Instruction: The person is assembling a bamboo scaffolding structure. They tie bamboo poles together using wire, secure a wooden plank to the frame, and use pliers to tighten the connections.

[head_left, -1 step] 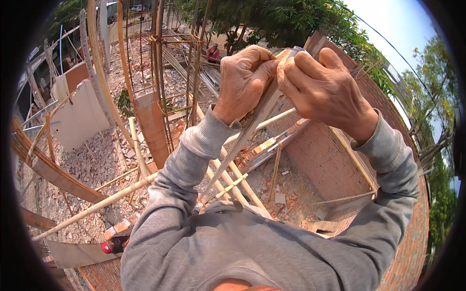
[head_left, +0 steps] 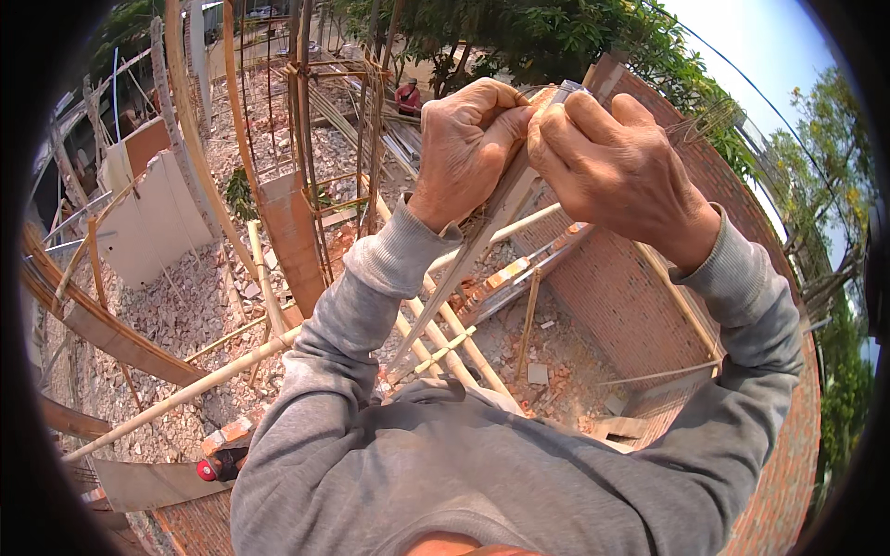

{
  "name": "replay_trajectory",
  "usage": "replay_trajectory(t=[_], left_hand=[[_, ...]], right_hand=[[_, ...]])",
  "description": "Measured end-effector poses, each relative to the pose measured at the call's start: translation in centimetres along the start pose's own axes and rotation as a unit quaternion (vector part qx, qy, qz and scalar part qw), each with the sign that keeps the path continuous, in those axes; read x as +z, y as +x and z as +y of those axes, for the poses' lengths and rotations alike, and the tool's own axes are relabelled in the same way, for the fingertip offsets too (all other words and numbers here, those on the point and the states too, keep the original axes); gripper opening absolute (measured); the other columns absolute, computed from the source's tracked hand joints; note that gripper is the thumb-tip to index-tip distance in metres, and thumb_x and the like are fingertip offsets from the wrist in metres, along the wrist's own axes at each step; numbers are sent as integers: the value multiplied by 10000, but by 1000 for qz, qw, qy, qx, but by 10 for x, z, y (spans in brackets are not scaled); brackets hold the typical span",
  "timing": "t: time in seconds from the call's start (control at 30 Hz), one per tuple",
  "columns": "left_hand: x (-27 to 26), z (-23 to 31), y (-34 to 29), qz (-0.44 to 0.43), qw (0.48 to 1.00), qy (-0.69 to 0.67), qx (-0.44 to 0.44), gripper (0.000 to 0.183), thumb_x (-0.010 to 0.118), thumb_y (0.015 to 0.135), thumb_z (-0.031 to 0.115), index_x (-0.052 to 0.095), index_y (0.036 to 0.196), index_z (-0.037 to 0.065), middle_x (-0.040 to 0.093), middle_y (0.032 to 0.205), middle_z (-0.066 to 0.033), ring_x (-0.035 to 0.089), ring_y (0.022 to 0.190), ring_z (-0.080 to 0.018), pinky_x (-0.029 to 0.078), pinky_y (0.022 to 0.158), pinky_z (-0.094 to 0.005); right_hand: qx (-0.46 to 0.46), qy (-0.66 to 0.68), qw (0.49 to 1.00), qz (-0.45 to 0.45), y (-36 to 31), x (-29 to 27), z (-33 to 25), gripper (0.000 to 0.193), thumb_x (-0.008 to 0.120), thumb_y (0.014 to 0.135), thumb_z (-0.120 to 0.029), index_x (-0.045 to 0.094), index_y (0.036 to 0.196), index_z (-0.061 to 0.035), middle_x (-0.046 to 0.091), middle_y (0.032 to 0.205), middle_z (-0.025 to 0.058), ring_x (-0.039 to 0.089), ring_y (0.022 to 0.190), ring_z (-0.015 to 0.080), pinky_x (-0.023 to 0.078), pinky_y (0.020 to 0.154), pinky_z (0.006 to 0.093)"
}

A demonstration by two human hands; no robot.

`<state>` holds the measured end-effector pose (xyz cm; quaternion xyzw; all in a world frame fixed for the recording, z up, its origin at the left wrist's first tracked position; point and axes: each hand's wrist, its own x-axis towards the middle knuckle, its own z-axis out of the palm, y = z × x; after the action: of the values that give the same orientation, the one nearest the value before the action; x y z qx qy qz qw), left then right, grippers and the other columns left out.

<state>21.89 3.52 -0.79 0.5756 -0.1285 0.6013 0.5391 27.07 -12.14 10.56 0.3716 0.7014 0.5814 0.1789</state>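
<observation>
My left hand (head_left: 468, 153) and my right hand (head_left: 626, 171) meet fingertip to fingertip, raised in front of me at the top end of a long narrow wooden board (head_left: 477, 248). Both are closed in a pinch. Whatever lies between the fingertips is too small and covered to name. Just behind my right fingers a small grey, metal-looking piece (head_left: 569, 87) shows at the board's end. A thin strand curves over the left fingers. Lower down, the board slants toward my chest, past crossed bamboo poles (head_left: 445, 350).
Far below lies brick rubble (head_left: 204, 320). A brick wall (head_left: 621, 306) runs along the right. Upright rebar (head_left: 301, 111) and a long bamboo pole (head_left: 185, 394) stand at left. A person in a red helmet (head_left: 208, 471) is lower left; another person (head_left: 408, 97) is far back.
Both hands stay pinched together at the board's top. Slightly more of the grey piece shows behind my right fingers.
</observation>
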Motion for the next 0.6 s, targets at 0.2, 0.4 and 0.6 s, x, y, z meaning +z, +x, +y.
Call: replay_trajectory(t=[0.2, 0.4, 0.6], left_hand=[[-1, 2, 3, -20, 1000, -19, 9, 66, 729, 952, 3, 740, 926, -57, 764, 787, -80, 668, 723, -60, 553, 606, -244], [0, -3, 6, -9, 998, 47, 40, 63, 763, 920, 30, 767, 934, -32, 777, 812, -86, 697, 728, -87, 562, 644, -268], [-4, 7, 48, -149, 898, 239, 338, 79, 774, 859, 35, 794, 934, 48, 779, 823, -73, 764, 732, -206, 599, 682, -303]], right_hand=[[122, -14, 986, -111, -3, 6, -32, 171, 743, 743, -122, 696, 866, -13, 584, 720, 49, 634, 682, 164, 478, 542, 303], [318, 32, 946, -48, -7, 24, -62, 165, 749, 783, -134, 609, 796, -47, 606, 699, 69, 657, 608, 206, 504, 512, 343], [547, 84, 825, 117, 13, 49, -104, 224, 775, 770, -161, 589, 838, -56, 625, 741, 129, 656, 610, 329, 488, 522, 412]])
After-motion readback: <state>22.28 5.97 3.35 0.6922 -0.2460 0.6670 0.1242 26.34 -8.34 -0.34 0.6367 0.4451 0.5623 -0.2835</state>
